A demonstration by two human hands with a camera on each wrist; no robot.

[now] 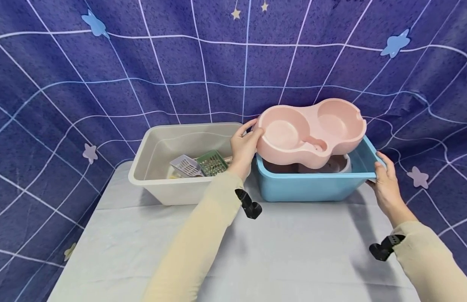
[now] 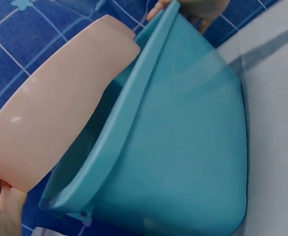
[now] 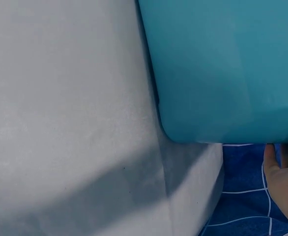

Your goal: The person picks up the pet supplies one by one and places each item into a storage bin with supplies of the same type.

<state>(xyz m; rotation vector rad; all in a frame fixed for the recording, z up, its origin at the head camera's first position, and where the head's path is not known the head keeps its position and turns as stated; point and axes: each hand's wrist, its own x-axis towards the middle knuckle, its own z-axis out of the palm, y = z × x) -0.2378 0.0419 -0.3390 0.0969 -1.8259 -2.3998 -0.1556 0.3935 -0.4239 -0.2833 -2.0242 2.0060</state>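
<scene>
A pink double pet bowl, two round wells joined by a small channel, is tilted over the blue plastic bin. My left hand grips its left end, thumb on the rim and fingers behind. In the left wrist view, the bowl's smooth outer side overhangs the bin's mouth, held by the left fingertips at the lower left. My right hand holds the bin's right rim. Under the bowl, inside the bin, shows part of a pale-rimmed round item; the rest is hidden.
Left of the blue bin stands a light grey bin, with a lavender slotted scoop and a green slotted scoop inside. Both bins stand on a white-covered table. A blue gridded curtain hangs close behind.
</scene>
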